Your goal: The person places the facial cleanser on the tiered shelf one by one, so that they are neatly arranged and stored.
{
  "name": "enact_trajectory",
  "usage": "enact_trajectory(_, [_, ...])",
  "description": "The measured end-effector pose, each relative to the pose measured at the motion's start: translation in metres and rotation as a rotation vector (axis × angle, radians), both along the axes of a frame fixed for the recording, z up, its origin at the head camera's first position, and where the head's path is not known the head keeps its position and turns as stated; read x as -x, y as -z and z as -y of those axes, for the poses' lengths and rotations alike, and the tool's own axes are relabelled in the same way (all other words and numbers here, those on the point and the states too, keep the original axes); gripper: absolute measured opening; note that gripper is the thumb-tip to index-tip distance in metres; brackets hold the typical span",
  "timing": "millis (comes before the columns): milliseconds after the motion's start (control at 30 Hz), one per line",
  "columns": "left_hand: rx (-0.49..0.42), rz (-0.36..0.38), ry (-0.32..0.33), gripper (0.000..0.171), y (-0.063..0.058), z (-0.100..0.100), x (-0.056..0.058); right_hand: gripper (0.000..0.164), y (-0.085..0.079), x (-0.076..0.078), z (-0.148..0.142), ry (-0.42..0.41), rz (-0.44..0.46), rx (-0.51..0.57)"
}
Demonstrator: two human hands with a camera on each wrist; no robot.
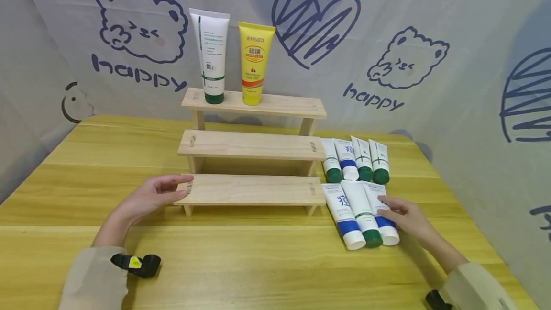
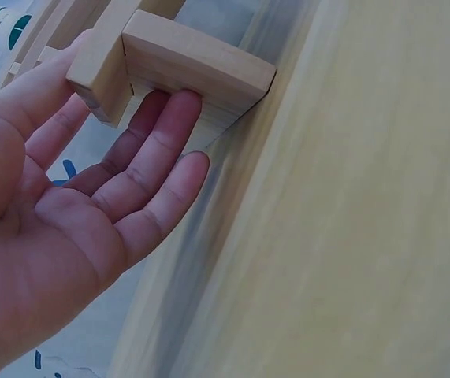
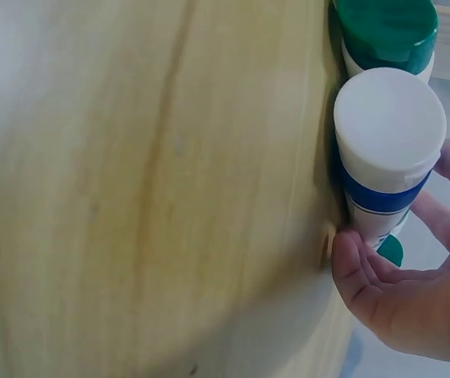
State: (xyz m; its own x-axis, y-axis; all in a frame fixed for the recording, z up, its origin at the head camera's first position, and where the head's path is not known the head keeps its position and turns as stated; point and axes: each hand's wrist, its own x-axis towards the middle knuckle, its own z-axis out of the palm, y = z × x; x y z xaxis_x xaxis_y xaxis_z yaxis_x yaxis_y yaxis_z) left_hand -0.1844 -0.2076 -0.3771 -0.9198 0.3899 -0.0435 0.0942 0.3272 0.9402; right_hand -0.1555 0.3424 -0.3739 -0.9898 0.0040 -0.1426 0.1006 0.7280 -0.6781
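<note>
A three-tier wooden rack [image 1: 251,190] stands mid-table. My left hand [image 1: 155,193] holds the left end of its lowest step, with fingertips at the end leg [image 2: 201,67] in the left wrist view. On the top step stand a white tube with a green cap [image 1: 214,56] and a yellow tube [image 1: 255,63], both cap down. Right of the rack, my right hand [image 1: 406,216] grips a white tube with a blue band [image 1: 373,193] by its sides; its white cap [image 3: 390,118] faces the right wrist camera. Beside it lie a green-capped tube [image 1: 359,207] and another blue-banded tube [image 1: 340,209].
Behind the front row, several smaller white tubes [image 1: 363,154] lie side by side, with green or white caps. The middle step [image 1: 251,145] and lowest step are bare. A cloth [image 1: 318,75] with bear and heart drawings hangs behind the wooden table [image 1: 241,262].
</note>
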Motion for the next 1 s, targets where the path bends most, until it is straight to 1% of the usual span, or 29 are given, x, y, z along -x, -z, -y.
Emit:
enact_trajectory(133, [0.004,-0.003,0.000,0.050,0.000,0.000,0.000,0.065,-0.003,0.001,0.001,0.028,0.057,0.011])
enact_trajectory(233, [0.012,-0.009,-0.002,0.050,0.000,0.000,-0.001,0.066,-0.001,0.004,-0.002,0.048,0.067,0.030])
enact_trajectory(300, [0.012,-0.012,-0.002,0.049,0.000,0.000,-0.001,0.066,0.000,0.004,-0.002,0.057,0.068,0.047])
enact_trajectory(367, [0.009,-0.014,-0.002,0.049,0.001,0.000,0.000,0.063,0.000,0.004,-0.002,0.083,0.059,0.071])
enact_trajectory(400, [0.009,-0.015,-0.001,0.049,0.001,0.000,0.000,0.060,0.000,0.004,0.000,0.111,0.055,0.085])
enact_trajectory(500, [0.009,-0.015,0.000,0.049,0.001,0.001,0.000,0.055,-0.003,0.002,0.003,0.144,0.050,0.131])
enact_trajectory(600, [0.007,-0.011,0.002,0.049,0.001,0.002,0.000,0.057,-0.002,0.001,0.002,0.170,0.060,0.165])
enact_trajectory(667, [0.006,-0.010,0.004,0.050,0.002,0.001,0.000,0.062,0.004,0.004,-0.005,0.167,0.076,0.212])
enact_trajectory(767, [0.004,-0.006,0.005,0.050,0.002,0.001,0.000,0.071,0.024,0.013,-0.025,0.180,0.085,0.257])
enact_trajectory(833, [0.005,-0.005,0.006,0.050,0.002,0.001,0.001,0.076,0.031,0.017,-0.033,0.183,0.087,0.281])
enact_trajectory(867, [0.005,-0.004,0.006,0.050,0.002,0.001,0.001,0.076,0.031,0.017,-0.034,0.184,0.088,0.275])
enact_trajectory(933, [0.005,-0.005,0.009,0.050,0.001,0.001,0.001,0.072,0.024,0.013,-0.029,0.183,0.097,0.264])
enact_trajectory(1000, [0.004,-0.003,0.009,0.050,0.001,0.001,0.001,0.067,0.011,0.006,-0.019,0.179,0.113,0.243])
